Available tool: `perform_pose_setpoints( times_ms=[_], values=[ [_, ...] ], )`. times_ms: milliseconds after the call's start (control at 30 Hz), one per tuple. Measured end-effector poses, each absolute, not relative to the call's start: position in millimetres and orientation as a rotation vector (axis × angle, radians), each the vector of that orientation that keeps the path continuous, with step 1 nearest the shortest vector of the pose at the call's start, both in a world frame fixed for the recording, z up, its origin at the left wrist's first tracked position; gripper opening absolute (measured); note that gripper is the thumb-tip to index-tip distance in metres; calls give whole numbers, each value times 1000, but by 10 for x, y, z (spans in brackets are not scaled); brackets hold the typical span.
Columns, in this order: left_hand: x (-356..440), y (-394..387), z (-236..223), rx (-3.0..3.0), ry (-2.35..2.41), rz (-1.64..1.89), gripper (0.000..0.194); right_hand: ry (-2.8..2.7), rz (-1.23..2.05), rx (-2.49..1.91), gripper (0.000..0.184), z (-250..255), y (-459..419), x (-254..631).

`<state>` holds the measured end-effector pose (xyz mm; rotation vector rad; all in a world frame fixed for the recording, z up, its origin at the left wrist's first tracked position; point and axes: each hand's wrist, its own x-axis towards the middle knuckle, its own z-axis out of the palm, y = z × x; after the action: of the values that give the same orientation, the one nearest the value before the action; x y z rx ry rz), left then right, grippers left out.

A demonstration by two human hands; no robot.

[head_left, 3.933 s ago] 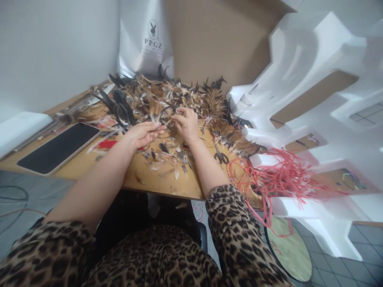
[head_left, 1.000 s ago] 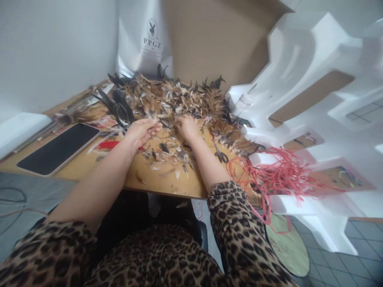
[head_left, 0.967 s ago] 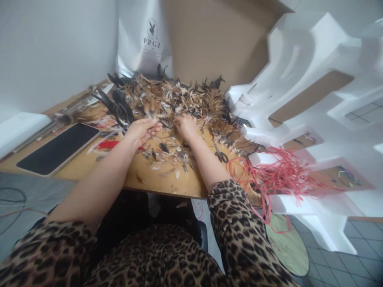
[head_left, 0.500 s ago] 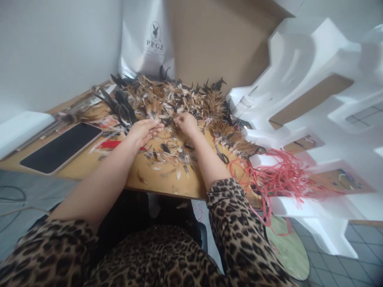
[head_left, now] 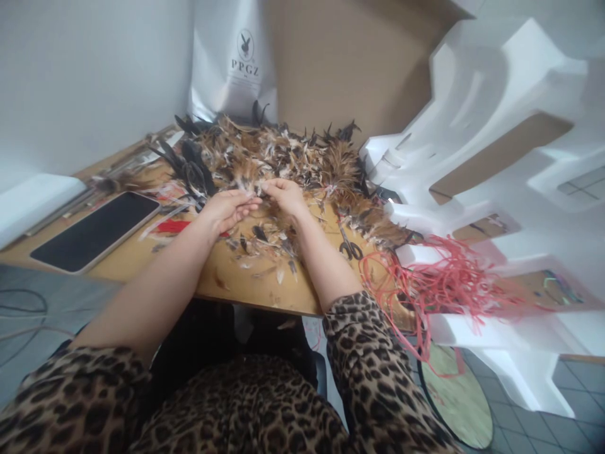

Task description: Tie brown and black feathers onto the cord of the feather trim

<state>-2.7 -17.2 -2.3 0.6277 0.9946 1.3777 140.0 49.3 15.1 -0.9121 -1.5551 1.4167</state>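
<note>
My left hand point(head_left: 229, 210) is closed, pinching the base of a small bunch of brown feathers point(head_left: 246, 174) that fans out away from me. Close beside it, my right hand point(head_left: 286, 196) has thumb and forefinger pressed together at the bunch's right edge. A dark feather seems to be between those fingers, though it is too small to make out well. Behind both hands lies a large pile of brown and black feathers point(head_left: 293, 151). Loose feathers point(head_left: 269, 243) are scattered over the wooden table point(head_left: 265, 291) under my wrists.
Left of my hands are a phone point(head_left: 97, 232), long black feathers point(head_left: 193, 173) and red strips point(head_left: 171, 226). Scissors point(head_left: 350, 248) lie right of my right forearm. Tangled pink ribbon point(head_left: 454, 277) hangs over white foam pieces point(head_left: 501, 334). A silver bag point(head_left: 231, 94) stands at the back.
My right hand has moved left and slightly up, from the feather pile to the bunch at my left hand. My left hand has stayed nearly still. The scissors show more fully.
</note>
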Motion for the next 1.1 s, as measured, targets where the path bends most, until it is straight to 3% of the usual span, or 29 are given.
perform_pose_setpoints(
  times_ms=[233,700,900,1100],
  values=[
    [-4,-187,7,607,950,1373,3,-1541,1297,-902,10,89,429,1300],
    [-5,-189,19,641,1002,1394,3,-1708,1160,-998,21,130,433,1338],
    [-11,-194,33,654,1030,1442,13,-1898,672,-1190,19,177,735,1780],
    [-27,-168,-1,639,1045,1455,9,-2232,445,-1519,22,91,734,1895]
  ],
)
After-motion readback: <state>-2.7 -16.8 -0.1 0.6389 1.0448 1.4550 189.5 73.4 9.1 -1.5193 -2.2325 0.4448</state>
